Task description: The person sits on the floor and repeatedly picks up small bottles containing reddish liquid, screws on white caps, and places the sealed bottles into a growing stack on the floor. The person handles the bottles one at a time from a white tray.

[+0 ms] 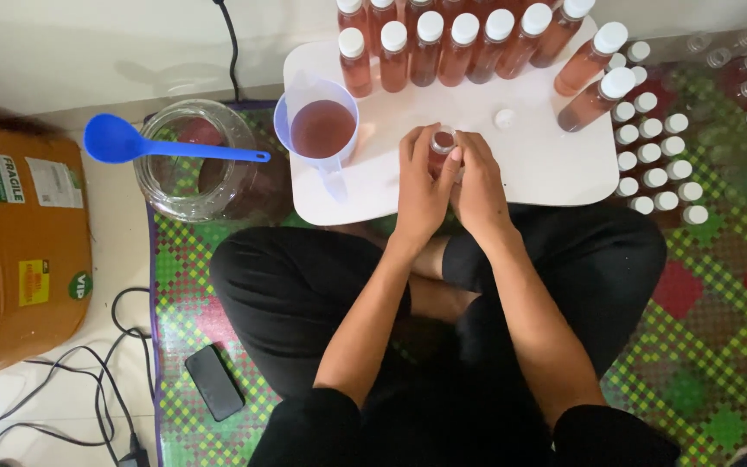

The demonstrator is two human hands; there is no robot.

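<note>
A small white desk [546, 164] stands on a chequered green and red mat [702, 346] beside a pale tiled floor, where a brown carton [19, 251] and a black phone [213, 381] lie. On the desk, the left hand [421, 190] and right hand [480, 190] each close their grip round 1 small bottle [441, 145] of reddish liquid, near the front edge. A measuring jug [322, 130] holds the same liquid. Capped filled bottles [443, 47] line the back. A glass jar [196, 160] carries a blue ladle [123, 141].
</note>
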